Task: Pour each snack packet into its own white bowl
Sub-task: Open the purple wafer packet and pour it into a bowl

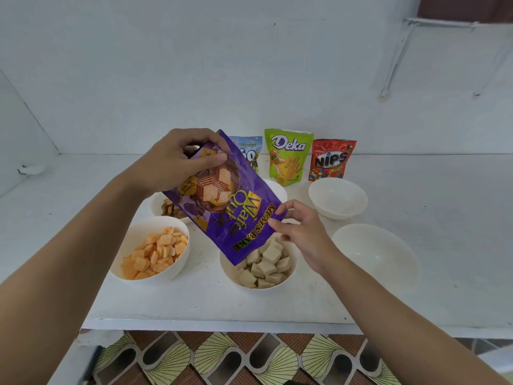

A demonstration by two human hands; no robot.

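Fingers (202,134) of the left hand (177,159) curl round the bottom end of the purple wafer packet (227,207), holding it upside down; near left, the bowl of orange snacks (177,262) looks done; the packet's mouth hangs over the middle near bowl (230,273), wafer cubes (266,265) piled inside; right hand (302,232) pinches the mouth corner; tail end of this pour, I reckon; next it wants a shake, then setting aside, then the green packet (287,157) at the far side goes into an empty bowl (337,198) on the right.
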